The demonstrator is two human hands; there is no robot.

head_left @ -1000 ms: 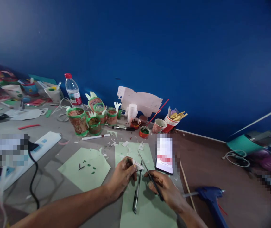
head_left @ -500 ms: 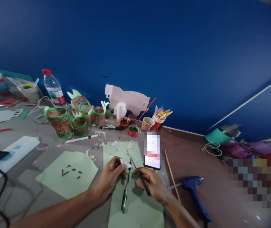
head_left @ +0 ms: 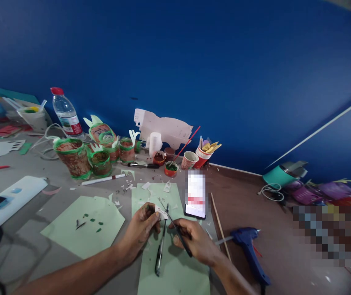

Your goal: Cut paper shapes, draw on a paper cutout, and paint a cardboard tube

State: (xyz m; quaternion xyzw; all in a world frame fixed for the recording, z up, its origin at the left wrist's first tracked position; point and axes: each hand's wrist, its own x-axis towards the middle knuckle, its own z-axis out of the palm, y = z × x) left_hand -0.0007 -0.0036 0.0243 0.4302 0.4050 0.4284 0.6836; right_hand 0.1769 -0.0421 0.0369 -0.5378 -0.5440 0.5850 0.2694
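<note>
Between its thumb and fingers, my left hand (head_left: 143,227) pinches a small white paper piece (head_left: 161,212). My right hand (head_left: 194,237) is closed around a thin dark tool (head_left: 180,234), whose pointed end reaches up beside the paper. The tool looks like slim scissors or tweezers, but I cannot tell which. Under both hands lies a pale green sheet (head_left: 175,274), with a black pen (head_left: 159,256) resting on it between them. Another green sheet (head_left: 83,239) at the left bears several small dark green bits (head_left: 92,220).
A lit phone (head_left: 195,194) lies beyond my right hand. A blue glue gun (head_left: 251,250) and a wooden stick (head_left: 221,225) are at the right. Painted pots (head_left: 74,159), a water bottle (head_left: 67,116), paint cups (head_left: 171,169) and a paper cup (head_left: 190,159) stand along the back.
The whole view has shifted slightly, so things appear a little further left. The thin tool's tip has moved slightly against the white paper; both hands keep their holds.
</note>
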